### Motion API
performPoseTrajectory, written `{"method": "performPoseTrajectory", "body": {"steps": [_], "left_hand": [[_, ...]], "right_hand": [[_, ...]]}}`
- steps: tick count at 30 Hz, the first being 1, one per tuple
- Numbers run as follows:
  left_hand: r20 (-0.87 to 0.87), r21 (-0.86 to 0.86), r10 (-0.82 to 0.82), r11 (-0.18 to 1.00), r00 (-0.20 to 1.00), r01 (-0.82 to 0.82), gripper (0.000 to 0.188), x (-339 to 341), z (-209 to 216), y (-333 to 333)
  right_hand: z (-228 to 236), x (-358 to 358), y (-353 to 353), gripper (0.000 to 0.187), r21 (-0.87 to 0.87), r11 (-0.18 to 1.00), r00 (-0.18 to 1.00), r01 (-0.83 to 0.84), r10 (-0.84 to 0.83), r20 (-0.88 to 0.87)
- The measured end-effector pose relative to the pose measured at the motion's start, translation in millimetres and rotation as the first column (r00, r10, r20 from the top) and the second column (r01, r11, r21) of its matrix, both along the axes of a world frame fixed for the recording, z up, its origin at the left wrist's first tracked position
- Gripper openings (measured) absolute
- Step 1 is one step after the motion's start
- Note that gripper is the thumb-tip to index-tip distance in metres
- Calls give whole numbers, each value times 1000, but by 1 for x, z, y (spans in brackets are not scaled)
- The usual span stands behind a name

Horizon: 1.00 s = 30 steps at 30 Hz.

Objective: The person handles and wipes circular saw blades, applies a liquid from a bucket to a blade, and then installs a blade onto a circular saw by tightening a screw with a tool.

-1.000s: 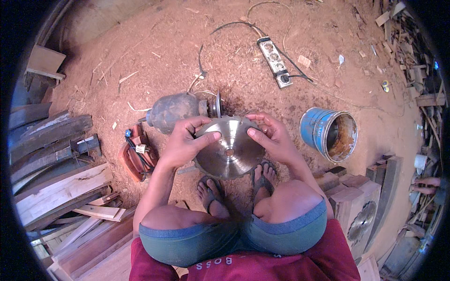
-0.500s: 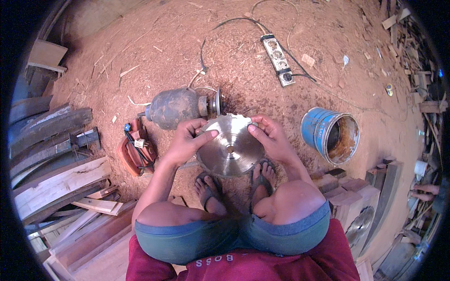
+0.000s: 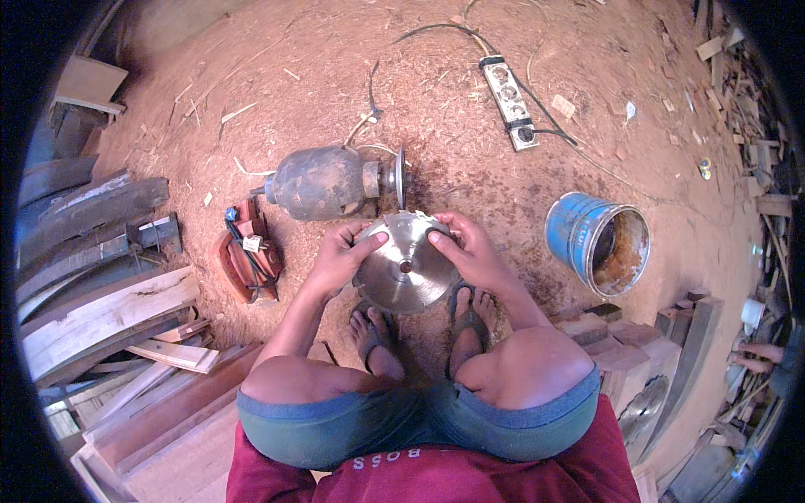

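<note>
A shiny round saw blade (image 3: 406, 283) with a small centre hole is held in front of my knees, above my sandalled feet. My left hand (image 3: 350, 251) pinches its left edge, thumb on the upper face. On the right edge, my right hand (image 3: 462, 243) grips it the same way; the fingers of both hands are partly hidden behind the blade. Just beyond its far toothed edge lies a rusty electric motor (image 3: 323, 184) with a thin grinding disc (image 3: 402, 178) on its shaft. The disc stands close to the blade; whether they touch I cannot tell.
An orange power tool (image 3: 245, 256) with a bundled cord lies left of the motor. A blue rusty bucket (image 3: 577, 239) rests tipped at the right. Farther off is a power strip (image 3: 508, 105) with cables. Wood planks (image 3: 109, 314) are stacked left; another blade (image 3: 646, 407) leans at lower right.
The saw blade has turned in my hands and shifted slightly left. My right hand has moved left with it, its thumb farther in on the face. The whole view has shifted a little.
</note>
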<state>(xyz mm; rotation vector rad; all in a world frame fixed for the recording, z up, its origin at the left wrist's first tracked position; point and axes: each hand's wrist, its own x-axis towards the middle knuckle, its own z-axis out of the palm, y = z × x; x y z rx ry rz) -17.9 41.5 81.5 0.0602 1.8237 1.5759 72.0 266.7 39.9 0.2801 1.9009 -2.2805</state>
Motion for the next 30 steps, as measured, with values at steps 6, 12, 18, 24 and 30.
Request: {"method": "performPoseTrajectory", "body": {"steps": [6,12,18,24,30], "left_hand": [[11,-48,57,997,998,-56,22,-1,-16,-7],[63,11,244,969,968,-245,26,9,-43,-16],[-122,-117,256,956,959,-270,33,5,-43,-9],[-241,-219,215,938,947,-268,38,3,-46,-12],[-268,-247,215,927,939,-283,40,2,-54,-11]], "right_hand": [[-7,-10,-8,30,131,991,1000,10,-9,-8],[-35,-10,-20,25,120,992,999,41,-42,9],[-60,-8,-30,22,-4,991,990,135,-134,43],[-48,-14,-33,22,72,991,986,116,-124,114],[-55,-15,-32,22,90,988,979,124,-137,151]]}}
